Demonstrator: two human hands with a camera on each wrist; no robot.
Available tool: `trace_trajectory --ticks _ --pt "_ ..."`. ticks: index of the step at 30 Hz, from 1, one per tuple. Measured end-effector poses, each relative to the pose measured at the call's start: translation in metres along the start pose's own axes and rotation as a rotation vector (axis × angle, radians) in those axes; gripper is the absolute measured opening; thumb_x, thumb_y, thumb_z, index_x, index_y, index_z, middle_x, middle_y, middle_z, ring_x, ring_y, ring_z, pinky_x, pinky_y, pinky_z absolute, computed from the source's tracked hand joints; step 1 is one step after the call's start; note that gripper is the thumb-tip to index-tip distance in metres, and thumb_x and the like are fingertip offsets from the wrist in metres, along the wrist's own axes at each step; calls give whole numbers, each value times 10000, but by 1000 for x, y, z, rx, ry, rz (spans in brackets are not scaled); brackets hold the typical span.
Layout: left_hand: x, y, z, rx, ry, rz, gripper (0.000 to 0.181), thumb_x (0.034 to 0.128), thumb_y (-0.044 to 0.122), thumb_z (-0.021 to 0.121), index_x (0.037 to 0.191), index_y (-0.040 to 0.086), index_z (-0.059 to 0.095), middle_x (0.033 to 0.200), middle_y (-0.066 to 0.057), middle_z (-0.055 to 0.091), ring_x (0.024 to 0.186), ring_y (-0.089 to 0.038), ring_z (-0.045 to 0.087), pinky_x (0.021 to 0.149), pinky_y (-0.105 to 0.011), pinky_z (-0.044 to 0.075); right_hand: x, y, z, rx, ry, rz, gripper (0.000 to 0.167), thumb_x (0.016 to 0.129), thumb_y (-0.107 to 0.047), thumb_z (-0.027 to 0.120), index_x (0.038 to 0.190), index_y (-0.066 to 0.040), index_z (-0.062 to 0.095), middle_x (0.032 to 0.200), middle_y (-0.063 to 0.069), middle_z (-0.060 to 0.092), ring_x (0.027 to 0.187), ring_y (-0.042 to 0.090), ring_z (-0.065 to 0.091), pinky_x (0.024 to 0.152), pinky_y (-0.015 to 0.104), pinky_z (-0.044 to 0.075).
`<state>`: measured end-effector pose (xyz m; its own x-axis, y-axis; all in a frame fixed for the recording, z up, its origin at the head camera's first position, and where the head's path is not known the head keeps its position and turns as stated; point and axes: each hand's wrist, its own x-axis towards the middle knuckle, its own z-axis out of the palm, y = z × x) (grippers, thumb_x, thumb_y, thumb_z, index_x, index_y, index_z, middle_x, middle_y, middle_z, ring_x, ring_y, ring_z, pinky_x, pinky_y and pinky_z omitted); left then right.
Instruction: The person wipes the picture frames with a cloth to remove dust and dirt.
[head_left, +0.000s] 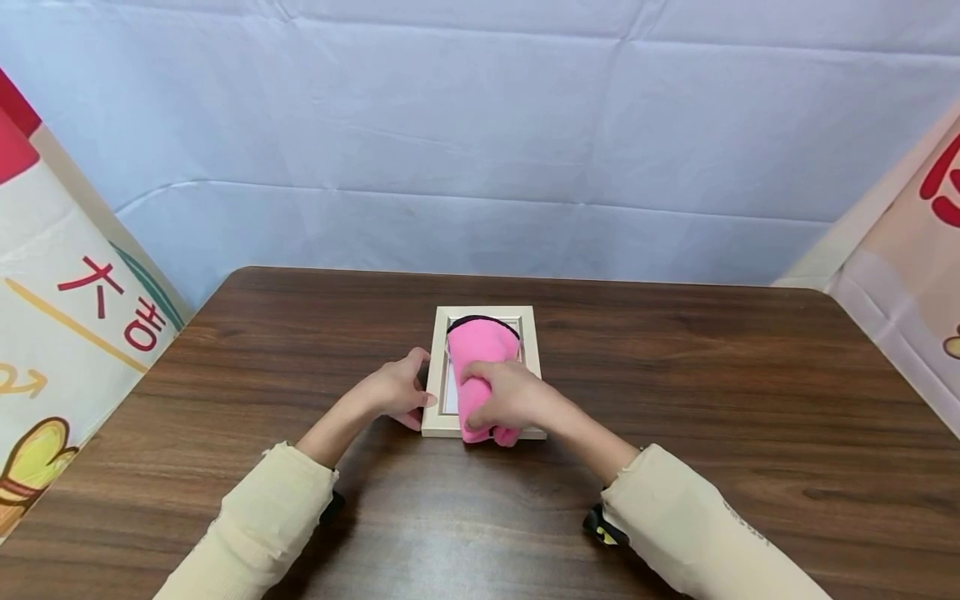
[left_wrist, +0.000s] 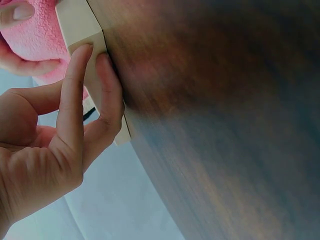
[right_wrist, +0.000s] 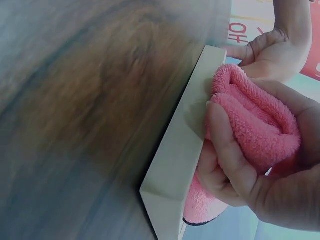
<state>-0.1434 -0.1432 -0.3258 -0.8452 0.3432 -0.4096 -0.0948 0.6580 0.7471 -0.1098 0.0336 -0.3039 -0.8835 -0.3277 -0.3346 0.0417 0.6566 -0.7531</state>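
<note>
A cream picture frame (head_left: 533, 342) lies flat near the middle of the brown wooden table. On top of it is a folded pink cloth (head_left: 483, 337) with a dark edging, which covers much of the frame's inner panel. My right hand (head_left: 510, 393) grips the bunched cloth, thumb and fingers curled around it. In the right wrist view the fluffy pink cloth (right_wrist: 260, 130) is folded over between the fingers, against the frame's side. My left hand (head_left: 397, 388) touches the frame's left edge; in the left wrist view its fingers (left_wrist: 75, 95) lie against the frame's outer side.
The wooden table (head_left: 712, 400) extends to both sides of the frame. A pale cloth backdrop (head_left: 480, 125) hangs behind its far edge. Printed fabric with red characters (head_left: 97, 292) hangs at the left, and more printed fabric (head_left: 922, 250) at the right.
</note>
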Motion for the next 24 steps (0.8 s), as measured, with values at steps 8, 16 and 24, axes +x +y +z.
trace_trajectory --ticks 8,16,24 --pt "0 1 -1 16 -3 -6 508 873 -27 567 1299 8 293 823 -171 537 573 -217 625 540 -308 571 6 -6 7 9 0 -13 481 686 10 707 1127 -103 551 905 170 515 451 214 581 407 329 534" --pt "1 0 -1 6 -2 -5 514 866 -40 571 1296 0 291 800 -167 517 566 -221 623 542 -308 572 8 -9 10 -25 8 -39 481 687 -17 721 1130 -101 554 894 167 523 450 199 584 403 320 531" --pt "-1 1 -1 4 -2 -1 510 868 -37 572 1295 3 296 804 -166 527 571 -215 621 543 -306 572 4 -7 6 -10 7 -13 491 682 4 705 1133 -116 554 935 182 508 460 203 580 415 316 534"
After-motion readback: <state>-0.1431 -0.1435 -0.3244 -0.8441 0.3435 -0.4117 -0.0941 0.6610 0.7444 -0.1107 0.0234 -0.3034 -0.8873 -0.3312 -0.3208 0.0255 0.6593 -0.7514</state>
